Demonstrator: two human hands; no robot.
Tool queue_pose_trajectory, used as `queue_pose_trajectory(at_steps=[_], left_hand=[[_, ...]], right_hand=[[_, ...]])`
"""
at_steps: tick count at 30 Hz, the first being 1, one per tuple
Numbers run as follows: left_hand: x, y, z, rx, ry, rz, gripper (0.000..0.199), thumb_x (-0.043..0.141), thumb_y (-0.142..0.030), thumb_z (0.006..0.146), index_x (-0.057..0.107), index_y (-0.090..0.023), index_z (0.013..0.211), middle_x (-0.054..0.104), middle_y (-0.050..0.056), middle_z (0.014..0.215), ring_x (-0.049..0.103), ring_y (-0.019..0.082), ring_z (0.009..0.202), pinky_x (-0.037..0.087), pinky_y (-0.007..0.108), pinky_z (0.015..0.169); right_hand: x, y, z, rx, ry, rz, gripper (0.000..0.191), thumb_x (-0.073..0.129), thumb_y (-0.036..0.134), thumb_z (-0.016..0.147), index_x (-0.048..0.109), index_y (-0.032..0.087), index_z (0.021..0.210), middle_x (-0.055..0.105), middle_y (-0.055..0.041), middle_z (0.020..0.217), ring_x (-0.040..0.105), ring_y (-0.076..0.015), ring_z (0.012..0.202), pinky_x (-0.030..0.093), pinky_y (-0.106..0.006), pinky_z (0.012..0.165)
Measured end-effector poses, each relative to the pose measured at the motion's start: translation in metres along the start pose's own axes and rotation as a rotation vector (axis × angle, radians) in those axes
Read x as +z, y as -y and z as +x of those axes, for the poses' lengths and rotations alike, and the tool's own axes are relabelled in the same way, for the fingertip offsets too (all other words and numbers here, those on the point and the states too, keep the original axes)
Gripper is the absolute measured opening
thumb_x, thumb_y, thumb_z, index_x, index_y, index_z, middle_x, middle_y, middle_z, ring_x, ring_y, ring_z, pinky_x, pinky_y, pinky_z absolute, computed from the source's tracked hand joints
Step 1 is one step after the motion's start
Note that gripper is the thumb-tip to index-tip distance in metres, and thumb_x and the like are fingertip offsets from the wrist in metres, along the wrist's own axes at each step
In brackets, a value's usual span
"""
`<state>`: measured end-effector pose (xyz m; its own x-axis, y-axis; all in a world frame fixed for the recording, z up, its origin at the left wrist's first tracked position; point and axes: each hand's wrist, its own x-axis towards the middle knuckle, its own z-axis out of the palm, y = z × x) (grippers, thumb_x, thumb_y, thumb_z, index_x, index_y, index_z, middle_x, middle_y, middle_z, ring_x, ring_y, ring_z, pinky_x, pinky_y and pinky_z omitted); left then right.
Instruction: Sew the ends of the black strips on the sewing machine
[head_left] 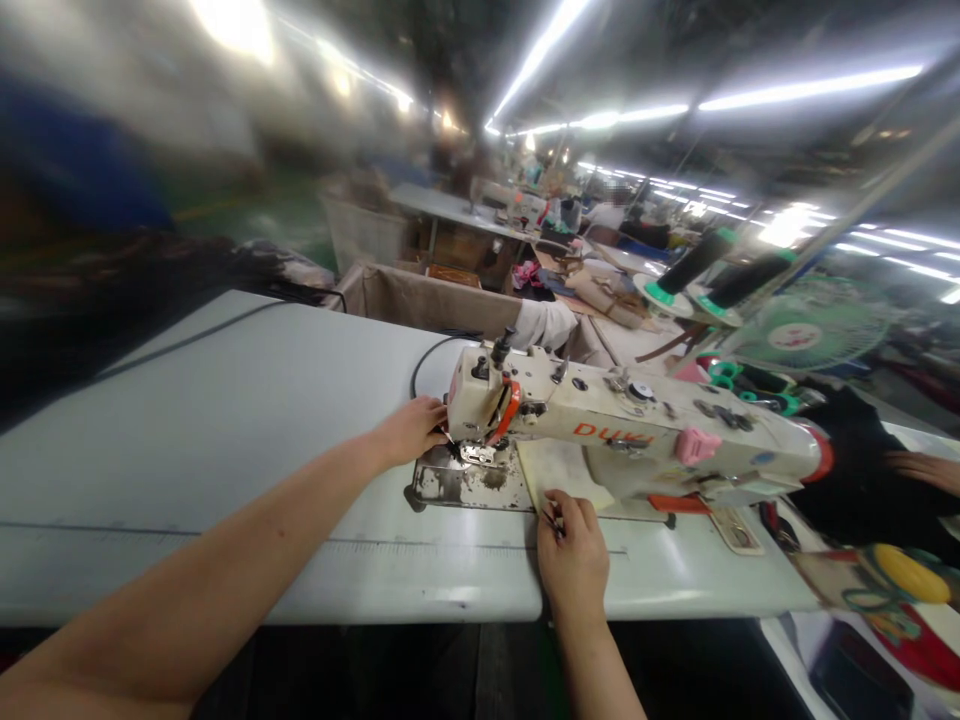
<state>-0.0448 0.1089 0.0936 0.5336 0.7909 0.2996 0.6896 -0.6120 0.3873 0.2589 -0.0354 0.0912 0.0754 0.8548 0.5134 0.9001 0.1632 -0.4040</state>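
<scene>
A white sewing machine (622, 420) with orange lettering stands on the pale worktable. My left hand (411, 430) reaches to the left side of its head, by the needle area and the presser foot (478, 455). The fingers are closed together there, and what they pinch is hidden. In front of the machine arm, my right hand (574, 545) is closed, with a small dark thing showing between thumb and fingers, too small to name. Its fingertips are at the front edge of a pale yellow sheet (559, 470) lying on the worn metal bed plate (480, 487).
A ruler strip (390, 546) runs along the table (225, 400). Behind stands a cloth-lined bin (435, 300). Thread cones (694, 265) and a green fan (810, 325) are at right, with another person's hand (926, 468) on black fabric (847, 470). A phone (862, 670) lies lower right.
</scene>
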Motion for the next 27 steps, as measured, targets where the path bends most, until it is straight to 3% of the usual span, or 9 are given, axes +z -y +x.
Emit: queue_pose_trajectory(at_steps=[4,11,16,24,27], left_hand=[[-0.004,-0.002,-0.005,-0.021,0.012,-0.027,0.017,0.067,-0.030,0.090,0.080,-0.025,0.100,0.073,0.007,0.112,0.064,0.025,0.105,0.051,0.039,0.097],[-0.012,-0.013,-0.016,-0.105,0.042,-0.074,0.013,0.070,-0.023,0.087,0.082,-0.027,0.091,0.075,0.003,0.103,0.066,0.022,0.101,0.052,0.034,0.094],[-0.014,-0.026,-0.033,-0.260,0.101,-0.096,0.017,0.069,-0.024,0.088,0.082,-0.030,0.099,0.074,-0.001,0.105,0.069,0.018,0.091,0.053,0.027,0.082],[-0.018,-0.051,-0.038,-0.444,0.176,-0.094,0.022,0.067,-0.024,0.088,0.081,-0.023,0.105,0.069,0.005,0.103,0.069,0.020,0.087,0.051,0.029,0.079],[-0.011,-0.069,-0.044,-0.476,0.191,-0.117,0.025,0.068,-0.024,0.089,0.079,-0.020,0.110,0.068,0.006,0.111,0.069,0.018,0.088,0.053,0.028,0.080]], right_hand=[[0.001,0.000,0.000,-0.009,-0.021,0.000,0.023,0.052,0.026,0.094,0.070,0.021,0.106,0.065,-0.0055,0.094,0.063,-0.0193,0.079,0.049,-0.031,0.074],[0.000,0.001,-0.001,0.000,-0.018,-0.005,0.023,0.052,0.026,0.094,0.071,0.021,0.107,0.065,-0.0056,0.095,0.064,-0.0196,0.081,0.050,-0.031,0.077],[0.001,0.002,-0.001,0.006,-0.019,-0.004,0.023,0.053,0.025,0.093,0.071,0.021,0.107,0.066,-0.0060,0.096,0.063,-0.0195,0.081,0.050,-0.031,0.077],[0.002,0.000,-0.001,-0.018,-0.035,-0.010,0.022,0.054,0.022,0.092,0.070,0.021,0.106,0.065,-0.0050,0.094,0.064,-0.0198,0.080,0.049,-0.031,0.075],[0.002,0.001,-0.001,-0.008,-0.033,-0.012,0.022,0.054,0.021,0.091,0.070,0.021,0.106,0.065,-0.0049,0.095,0.064,-0.0197,0.080,0.049,-0.031,0.074]])
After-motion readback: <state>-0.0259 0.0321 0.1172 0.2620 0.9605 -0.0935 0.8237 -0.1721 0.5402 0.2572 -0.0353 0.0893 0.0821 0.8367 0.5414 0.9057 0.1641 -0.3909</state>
